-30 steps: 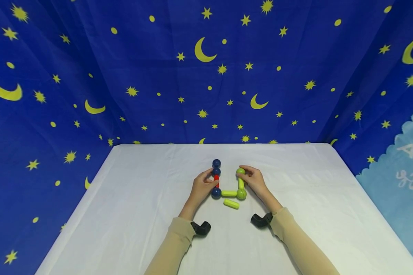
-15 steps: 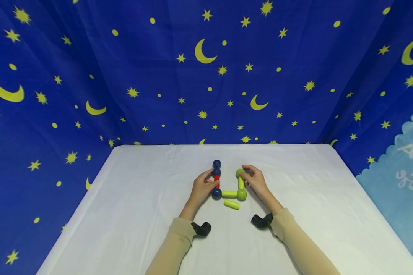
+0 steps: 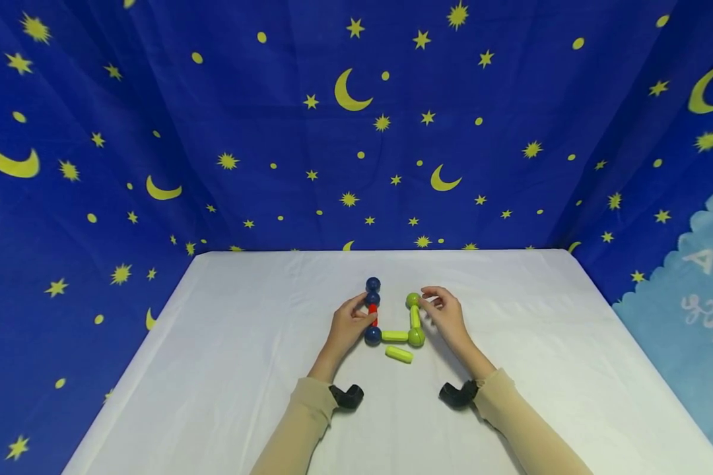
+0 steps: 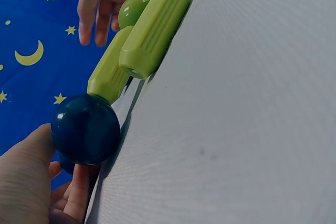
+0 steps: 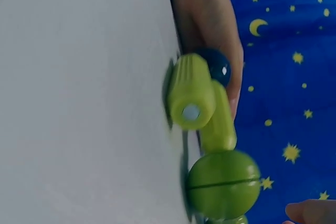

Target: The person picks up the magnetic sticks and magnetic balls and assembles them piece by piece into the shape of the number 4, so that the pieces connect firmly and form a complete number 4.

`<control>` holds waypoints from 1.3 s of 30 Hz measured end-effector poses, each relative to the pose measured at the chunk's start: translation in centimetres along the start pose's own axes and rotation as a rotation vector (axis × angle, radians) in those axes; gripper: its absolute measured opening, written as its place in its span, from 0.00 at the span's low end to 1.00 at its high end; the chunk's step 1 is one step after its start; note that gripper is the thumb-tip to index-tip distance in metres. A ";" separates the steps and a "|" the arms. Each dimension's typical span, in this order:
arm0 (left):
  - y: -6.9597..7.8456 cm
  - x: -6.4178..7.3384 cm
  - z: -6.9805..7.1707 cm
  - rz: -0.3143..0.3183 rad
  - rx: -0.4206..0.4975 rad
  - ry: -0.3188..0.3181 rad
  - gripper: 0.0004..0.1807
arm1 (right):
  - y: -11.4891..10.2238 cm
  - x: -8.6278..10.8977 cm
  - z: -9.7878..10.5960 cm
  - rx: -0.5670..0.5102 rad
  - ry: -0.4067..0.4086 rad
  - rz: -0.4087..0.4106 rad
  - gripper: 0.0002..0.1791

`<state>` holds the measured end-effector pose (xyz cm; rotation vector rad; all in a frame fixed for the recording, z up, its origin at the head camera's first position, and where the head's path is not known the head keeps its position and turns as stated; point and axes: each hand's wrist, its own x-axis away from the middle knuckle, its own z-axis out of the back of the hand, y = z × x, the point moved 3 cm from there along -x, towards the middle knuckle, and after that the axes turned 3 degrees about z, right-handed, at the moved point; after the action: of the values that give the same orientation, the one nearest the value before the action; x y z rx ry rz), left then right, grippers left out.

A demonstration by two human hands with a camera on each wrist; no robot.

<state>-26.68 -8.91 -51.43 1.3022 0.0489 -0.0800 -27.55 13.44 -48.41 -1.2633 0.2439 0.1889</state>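
In the head view my left hand (image 3: 346, 326) grips a red magnetic rod (image 3: 373, 319) lying between a near blue ball (image 3: 373, 336) and a middle blue ball (image 3: 372, 299). A far blue ball (image 3: 372, 284) touches the middle one. From the near blue ball a green rod (image 3: 395, 336) leads to a near green ball (image 3: 416, 337). Another green rod (image 3: 414, 317) runs from there to a far green ball (image 3: 413, 300). My right hand (image 3: 449, 321) is just right of that far ball, fingers loosely extended and holding nothing. In the left wrist view its fingers (image 4: 101, 22) hang loose.
A loose green rod (image 3: 399, 355) lies in front of the joined pieces. White cloth covers the table (image 3: 214, 369). A blue curtain (image 3: 285, 132) with moons and stars encloses the back and sides. Each wrist carries a black camera mount (image 3: 347, 397).
My right hand has let go of the far green ball and green rod and drawn slightly to the right. The left hand and the joined pieces stay in place.
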 end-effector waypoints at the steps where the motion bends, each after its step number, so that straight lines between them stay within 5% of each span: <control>1: 0.5 0.2 0.1 0.001 0.000 -0.002 0.30 | -0.7 0.2 0.1 -0.006 -0.001 0.014 0.14; 7: 2.6 1.3 0.7 -0.016 -0.018 -0.011 0.29 | -4.4 2.0 0.2 0.033 -0.027 0.057 0.13; 12: 0.6 0.5 0.4 -0.013 -0.003 -0.014 0.30 | -5.4 3.5 -0.2 0.013 -0.076 0.061 0.12; 16: -1.0 -0.2 0.1 -0.009 0.006 0.001 0.31 | -5.5 4.6 -0.7 -0.011 -0.126 0.110 0.11; 26: -0.9 -0.2 0.0 -0.018 -0.008 0.016 0.30 | -2.0 5.8 -2.2 -0.008 -0.238 0.146 0.13; 32: -0.9 -0.2 -0.1 -0.005 -0.007 0.014 0.30 | -2.0 6.5 -2.5 0.056 -0.307 0.219 0.13; 39: -1.0 -0.4 -0.1 0.012 -0.002 0.012 0.30 | -3.8 7.2 -2.7 0.108 -0.377 0.184 0.14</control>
<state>-27.13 -9.06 -52.42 1.3007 0.0511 -0.0622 -19.81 9.84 -47.76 -1.0741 0.0430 0.5587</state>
